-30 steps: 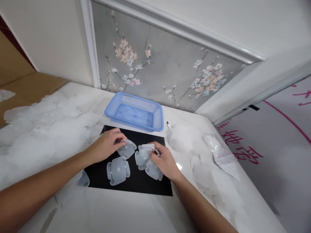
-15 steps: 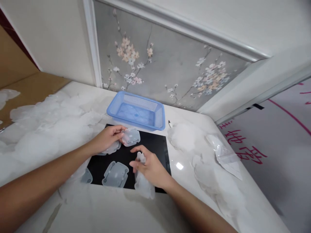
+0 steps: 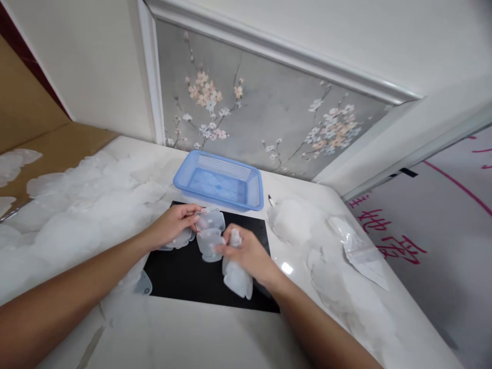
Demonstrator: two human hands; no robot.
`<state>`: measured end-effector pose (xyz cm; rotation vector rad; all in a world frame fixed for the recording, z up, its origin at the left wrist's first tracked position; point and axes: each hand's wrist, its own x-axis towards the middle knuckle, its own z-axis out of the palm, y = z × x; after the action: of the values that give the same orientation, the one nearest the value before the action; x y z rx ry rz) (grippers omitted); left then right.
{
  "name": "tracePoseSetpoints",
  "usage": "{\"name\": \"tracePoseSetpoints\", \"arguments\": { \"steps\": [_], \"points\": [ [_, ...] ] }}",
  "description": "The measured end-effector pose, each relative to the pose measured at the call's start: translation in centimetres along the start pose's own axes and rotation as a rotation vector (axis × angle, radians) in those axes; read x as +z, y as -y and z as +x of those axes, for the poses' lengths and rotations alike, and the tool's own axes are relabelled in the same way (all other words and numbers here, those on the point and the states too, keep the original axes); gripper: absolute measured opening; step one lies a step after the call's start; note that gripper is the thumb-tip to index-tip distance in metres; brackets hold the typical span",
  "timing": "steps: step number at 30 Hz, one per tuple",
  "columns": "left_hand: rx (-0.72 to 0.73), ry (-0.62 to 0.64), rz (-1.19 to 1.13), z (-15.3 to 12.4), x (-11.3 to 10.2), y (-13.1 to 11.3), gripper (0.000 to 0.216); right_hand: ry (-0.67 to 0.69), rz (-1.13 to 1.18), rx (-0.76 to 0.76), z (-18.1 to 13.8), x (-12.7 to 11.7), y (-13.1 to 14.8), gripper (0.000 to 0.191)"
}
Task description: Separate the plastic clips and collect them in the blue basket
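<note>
My left hand (image 3: 177, 221) pinches the edge of a translucent, scalloped plastic piece (image 3: 212, 219) over a black mat (image 3: 180, 279). Several similar pieces (image 3: 180, 240) lie below that hand. My right hand (image 3: 249, 254), a little blurred, has its thumb and fingers closed at the side of another translucent piece (image 3: 208, 246), whose top edge meets the left hand's piece. Against the right palm, a bunch of the same pieces (image 3: 238, 279) hangs down. One more piece (image 3: 144, 283) lies across the mat's lower left corner.
A blue plastic basket (image 3: 219, 187) stands behind the mat. A large heap of translucent pieces (image 3: 77, 205) covers the left side; other piles (image 3: 290, 220) lie to the right, near a pen (image 3: 271, 200) and a clear plastic bag (image 3: 359, 251). A whiteboard (image 3: 434, 220) stands at right.
The piece that lay at the mat's front middle is now up by the left hand's piece, at my right hand's fingers. My right hand has closed and moved slightly right.
</note>
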<state>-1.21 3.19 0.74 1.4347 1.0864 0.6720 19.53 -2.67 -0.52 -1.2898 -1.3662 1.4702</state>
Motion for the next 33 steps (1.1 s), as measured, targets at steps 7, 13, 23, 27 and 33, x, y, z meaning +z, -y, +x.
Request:
{"name": "tracePoseSetpoints", "arguments": {
  "steps": [7,13,23,27,33],
  "points": [
    [-0.058,0.062,0.028,0.2,-0.3,0.4,0.041,-0.191,0.282,0.103,1.5,-2.5,-0.6,0.041],
    [-0.056,0.065,0.043,0.2,-0.2,0.4,0.039,-0.155,0.283,0.120,1.3,-2.3,-0.8,0.045],
    [0.031,0.180,0.018,0.2,-0.1,0.5,0.030,-0.158,0.241,0.132,1.2,-1.5,-0.6,0.040],
    [0.030,0.173,0.030,0.1,0.0,0.5,0.030,-0.169,0.250,0.110,1.3,-1.5,-0.8,0.038],
    [0.034,0.184,0.075,-0.3,0.2,0.3,0.043,-0.174,0.287,0.108,1.1,-1.5,-0.6,0.036]
  ]
}}
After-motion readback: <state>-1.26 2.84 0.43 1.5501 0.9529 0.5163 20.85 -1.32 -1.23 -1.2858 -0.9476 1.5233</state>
